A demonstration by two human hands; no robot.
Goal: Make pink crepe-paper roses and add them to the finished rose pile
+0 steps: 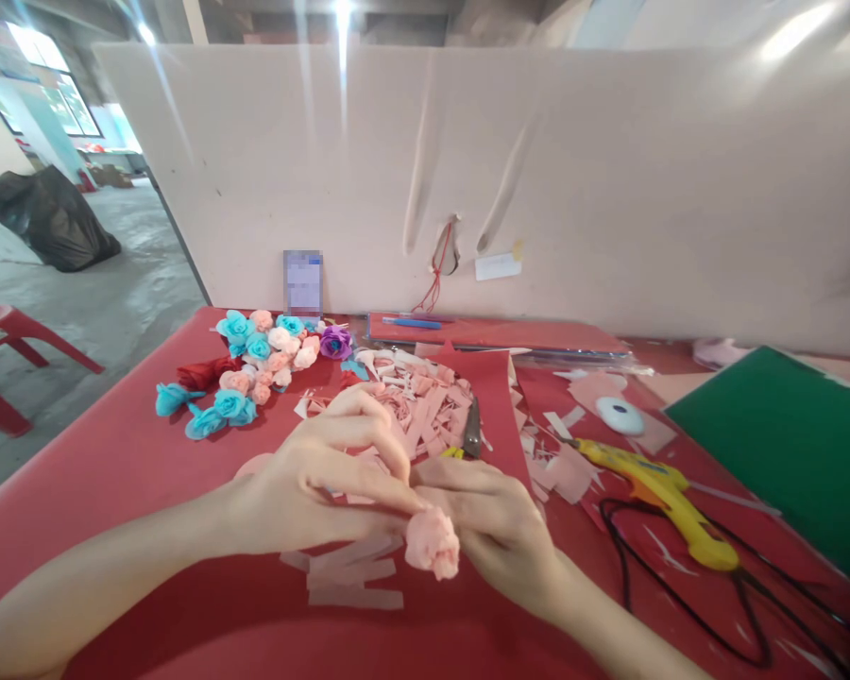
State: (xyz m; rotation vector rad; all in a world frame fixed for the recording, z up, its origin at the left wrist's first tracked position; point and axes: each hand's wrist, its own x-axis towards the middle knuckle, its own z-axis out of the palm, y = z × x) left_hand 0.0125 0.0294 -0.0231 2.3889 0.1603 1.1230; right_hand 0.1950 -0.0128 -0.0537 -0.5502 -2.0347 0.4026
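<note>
A small pink paper flower [432,544] is between my two hands, its layered head tilted towards me. My left hand [326,463] reaches in from the left, thumb and fingertips pinched at the flower's edge. On the other side, my right hand [492,519] has its fingers curled round the flower's base, which they hide. Pale pink paper strips [354,574] lie on the red tabletop [255,619] just below my hands. Beyond my fingers is a heap of pink paper strips and scraps [429,401], with dark-handled scissors or a similar tool [472,430] beside it, partly covered.
Finished blue, pink, white, red and purple paper flowers [259,364] cluster at the back left, near a propped phone [303,283]. A yellow glue gun [670,501] with a looping black cord lies right, by a white oval object [620,416] and green board [786,444]. A pale panel [290,170] stands behind.
</note>
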